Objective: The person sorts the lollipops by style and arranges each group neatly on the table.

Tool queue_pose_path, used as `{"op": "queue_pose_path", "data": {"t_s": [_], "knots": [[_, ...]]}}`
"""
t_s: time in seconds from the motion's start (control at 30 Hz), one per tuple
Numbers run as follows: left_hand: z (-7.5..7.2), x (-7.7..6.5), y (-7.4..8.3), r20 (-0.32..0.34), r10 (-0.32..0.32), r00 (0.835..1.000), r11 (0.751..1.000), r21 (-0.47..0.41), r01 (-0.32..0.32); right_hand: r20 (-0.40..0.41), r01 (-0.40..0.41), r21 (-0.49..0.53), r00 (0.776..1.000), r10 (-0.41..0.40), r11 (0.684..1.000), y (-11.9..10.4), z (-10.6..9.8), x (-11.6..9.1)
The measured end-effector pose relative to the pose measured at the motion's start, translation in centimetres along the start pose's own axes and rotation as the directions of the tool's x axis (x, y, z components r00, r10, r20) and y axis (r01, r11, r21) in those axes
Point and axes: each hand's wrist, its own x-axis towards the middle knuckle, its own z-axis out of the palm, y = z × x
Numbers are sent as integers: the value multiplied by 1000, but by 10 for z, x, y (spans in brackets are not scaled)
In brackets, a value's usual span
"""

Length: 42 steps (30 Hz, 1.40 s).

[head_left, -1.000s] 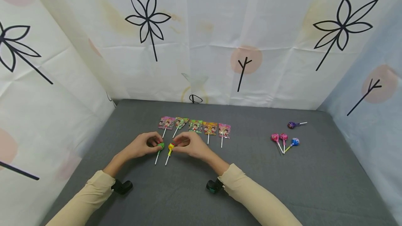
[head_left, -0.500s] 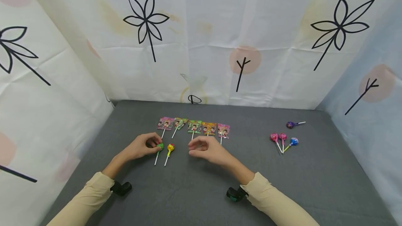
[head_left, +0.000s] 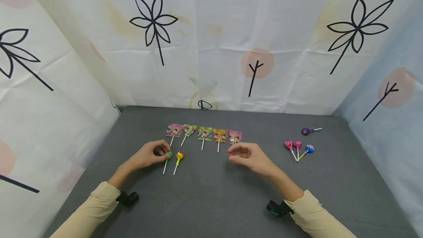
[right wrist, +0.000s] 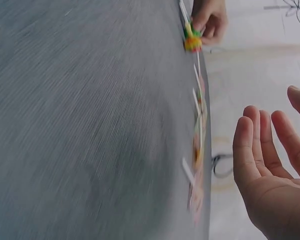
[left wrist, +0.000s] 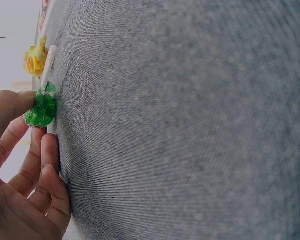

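Observation:
My left hand [head_left: 152,154] pinches a green-wrapped lollipop [left wrist: 41,109] by its round head between thumb and fingers. Its white stick points toward the front of the table. Right beside it lies a yellow lollipop [head_left: 180,155] with some red on its wrapper, its stick angled the same way. My right hand [head_left: 249,158] is over the table further right, holding nothing, with thumb and fingers apart in the right wrist view. It overlaps the pink flat-packed lollipop [head_left: 235,136] at the right end of the back row and hides its stick.
Other flat-packed lollipops line up behind: pink [head_left: 174,130], green [head_left: 189,129], another green [head_left: 205,133] and orange [head_left: 220,135]. At the right are two pink lollipops [head_left: 289,144], a blue lollipop [head_left: 309,149] and a purple lollipop [head_left: 306,131] on the grey table [head_left: 205,201]. Patterned cloth surrounds it.
My right hand has left the yellow lollipop and moved to the right, past the green and orange packets. My left hand stays in place on the green lollipop.

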Motion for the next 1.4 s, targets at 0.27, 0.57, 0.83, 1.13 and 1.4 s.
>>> {"op": "queue_pose_path", "data": {"t_s": [0.27, 0.57, 0.83, 1.13, 1.4], "knots": [[0, -1, -2, -4, -19, 1000, 1000, 6, 19, -69, 5, -39, 998, -8, 999, 11, -36, -33], [0, -2, 3, -33, 22, 999, 1000, -8, -22, -137, -36, -45, 990, 29, 998, 15, -72, -71], [1, -1, 3, -26, 21, 999, 1000, 0, -21, -254, -100, -142, 965, 61, 985, 15, -106, -101], [0, -1, 1, -12, -9, 1000, 1000, -8, 9, -383, -156, -322, 924, 22, 934, 19, -144, -126], [0, 0, 2, -20, 17, 1000, 1000, -4, -17, -418, -192, -356, 908, 27, 915, 29, -154, -128]]}}
